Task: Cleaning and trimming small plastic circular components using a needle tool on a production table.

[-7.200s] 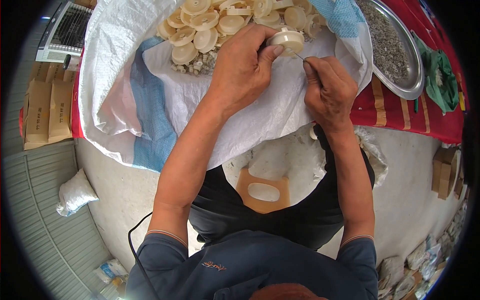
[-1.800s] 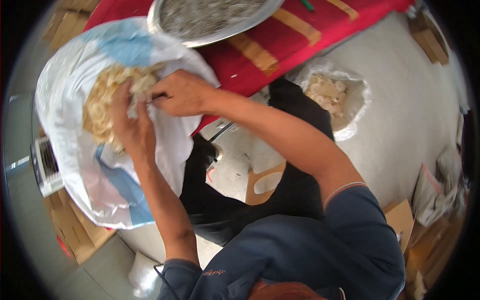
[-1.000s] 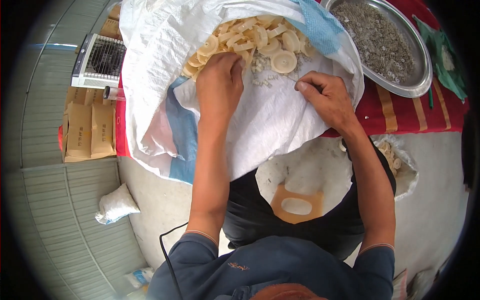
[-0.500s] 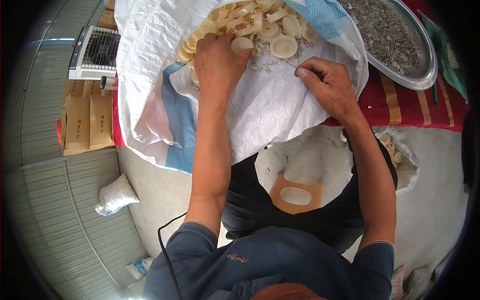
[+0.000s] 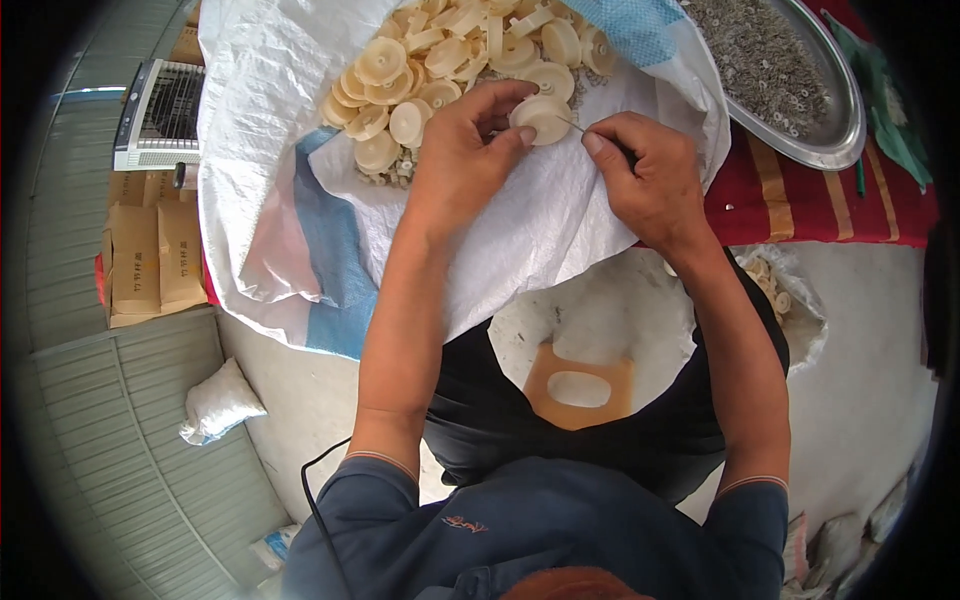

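Note:
My left hand (image 5: 465,165) pinches a cream plastic disc (image 5: 541,122) by its left edge, between thumb and fingers. In my right hand (image 5: 650,175) is a thin metal pick (image 5: 571,124), its handle mostly hidden by the curled fingers. The pick's tip reaches the right side of the disc, and I cannot tell whether it is in a hole there. Beyond both hands, a heap of similar cream discs (image 5: 385,65) lies on a white woven sack (image 5: 500,250) with blue bands. Small pale bits (image 5: 395,172) are scattered among the discs.
A metal tray (image 5: 845,150) full of small grey parts stands at the far right on a red cloth (image 5: 750,200). At left are cardboard boxes (image 5: 135,260) and a grilled heater-like appliance (image 5: 160,115). A tan stool (image 5: 540,385) shows between my legs.
My left hand has drawn back from the heap, lifting a disc toward my right hand. The pick now meets that disc. The whole view has shifted slightly.

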`<state>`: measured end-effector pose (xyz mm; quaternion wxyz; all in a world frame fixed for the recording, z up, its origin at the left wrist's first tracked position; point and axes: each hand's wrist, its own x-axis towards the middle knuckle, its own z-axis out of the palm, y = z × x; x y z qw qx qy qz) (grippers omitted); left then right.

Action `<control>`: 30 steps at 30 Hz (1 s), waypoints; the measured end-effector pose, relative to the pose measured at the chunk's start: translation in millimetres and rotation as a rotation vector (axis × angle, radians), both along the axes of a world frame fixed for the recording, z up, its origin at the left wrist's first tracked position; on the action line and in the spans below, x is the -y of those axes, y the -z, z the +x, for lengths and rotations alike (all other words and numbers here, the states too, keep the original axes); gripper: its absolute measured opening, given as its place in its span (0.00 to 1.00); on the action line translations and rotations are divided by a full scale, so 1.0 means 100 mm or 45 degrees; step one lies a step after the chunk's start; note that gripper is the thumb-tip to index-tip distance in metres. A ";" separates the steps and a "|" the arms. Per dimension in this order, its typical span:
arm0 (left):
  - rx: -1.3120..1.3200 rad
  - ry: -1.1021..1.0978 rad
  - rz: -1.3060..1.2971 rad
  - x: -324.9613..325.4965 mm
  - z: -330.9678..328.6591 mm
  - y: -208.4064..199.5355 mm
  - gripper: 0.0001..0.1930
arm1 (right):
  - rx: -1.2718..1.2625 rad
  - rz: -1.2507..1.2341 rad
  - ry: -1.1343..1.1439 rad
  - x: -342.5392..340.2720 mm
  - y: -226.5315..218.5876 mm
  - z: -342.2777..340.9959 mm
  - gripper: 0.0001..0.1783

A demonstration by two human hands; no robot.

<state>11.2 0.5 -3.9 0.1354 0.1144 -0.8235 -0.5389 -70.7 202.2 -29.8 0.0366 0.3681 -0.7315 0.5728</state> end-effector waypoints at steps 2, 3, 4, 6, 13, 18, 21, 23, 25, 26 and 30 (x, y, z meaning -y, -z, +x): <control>-0.050 0.107 0.169 0.05 -0.01 0.01 0.20 | -0.039 0.070 -0.002 0.00 0.00 0.00 0.06; -0.045 0.104 0.185 0.08 -0.01 0.00 0.20 | -0.084 0.125 -0.004 0.00 0.01 0.00 0.05; -0.013 0.117 0.150 0.10 -0.01 -0.03 0.20 | -0.078 0.139 -0.013 0.01 0.01 0.01 0.05; 0.024 0.122 0.130 0.11 0.00 -0.02 0.20 | -0.138 0.151 0.056 0.02 0.01 0.03 0.04; 0.177 0.121 0.103 0.18 0.01 0.04 0.20 | -0.270 0.283 0.086 0.04 0.05 0.07 0.03; 0.241 0.082 0.117 0.15 0.02 0.05 0.17 | -0.287 0.303 0.113 0.03 0.06 0.08 0.04; 0.147 0.116 0.072 0.17 0.01 0.11 0.16 | -0.266 0.306 0.104 0.04 0.04 0.09 0.04; 0.154 0.100 0.051 0.18 0.00 0.12 0.16 | -0.286 0.293 0.104 0.03 0.05 0.07 0.04; 0.147 0.101 0.073 0.17 -0.01 0.13 0.16 | -0.307 0.279 0.102 0.03 0.06 0.06 0.04; 0.140 0.101 0.095 0.17 -0.02 0.14 0.16 | -0.291 0.284 0.103 0.03 0.06 0.06 0.04; 0.138 0.113 0.084 0.19 -0.03 0.19 0.17 | -0.277 0.301 0.105 0.05 0.07 0.06 0.05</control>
